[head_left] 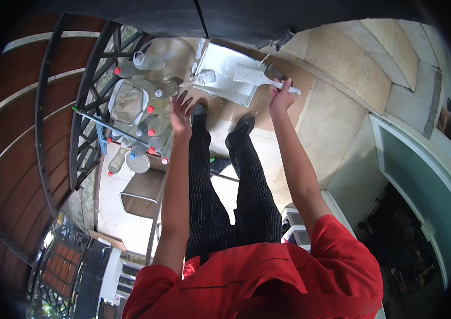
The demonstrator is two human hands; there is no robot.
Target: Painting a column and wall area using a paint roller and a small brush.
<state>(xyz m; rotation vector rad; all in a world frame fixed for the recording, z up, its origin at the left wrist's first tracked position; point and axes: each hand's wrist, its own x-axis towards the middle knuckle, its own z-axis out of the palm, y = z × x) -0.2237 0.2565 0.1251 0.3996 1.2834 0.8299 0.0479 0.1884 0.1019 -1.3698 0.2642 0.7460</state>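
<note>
The right hand [280, 98] is closed around the handle of a flat scraper [257, 77]. The scraper's wide blade is covered in white paste and sticks out to the left of the hand, above a white tray [228, 80] that lies on the tiled floor [337, 106]. The blade is near the tray's right edge, but I cannot tell if it touches the tray. The left hand [181, 109] is open with the fingers spread wide, and it holds nothing. It hangs just left of the tray's lower corner, close to a bunch of clear plastic bottles [156, 125] with red caps. A white bucket [128, 101] sits among the bottles, right beside a dark metal railing [84, 101]. The person's two black shoes [222, 119] stand on the floor between the two hands, just below the tray. The person wears a red shirt [268, 282] and dark striped trousers [230, 202].
</note>
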